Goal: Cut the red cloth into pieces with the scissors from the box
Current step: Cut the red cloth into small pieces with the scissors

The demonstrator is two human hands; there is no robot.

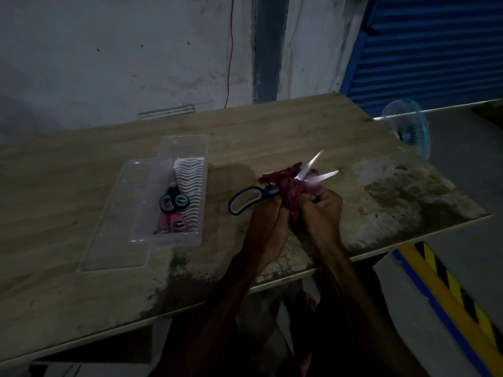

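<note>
Both hands close together above table (pixel 109 164), left hand (pixel 268 227) clenched on scissors (pixel 272 190), right hand (pixel 322 210) gripping red cloth (pixel 290 190)

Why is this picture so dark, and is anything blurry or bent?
Head view: dim room light, arms nearly black at the bottom; the open blades of the scissors catch bright glare; motion blur smears the red cloth near the right hand; the wide lens bows the table edges; the blue fan looks soft.

No writing, label, brand or number can be read here; the light is dim, and nothing legible shows on any surface in view.
</note>
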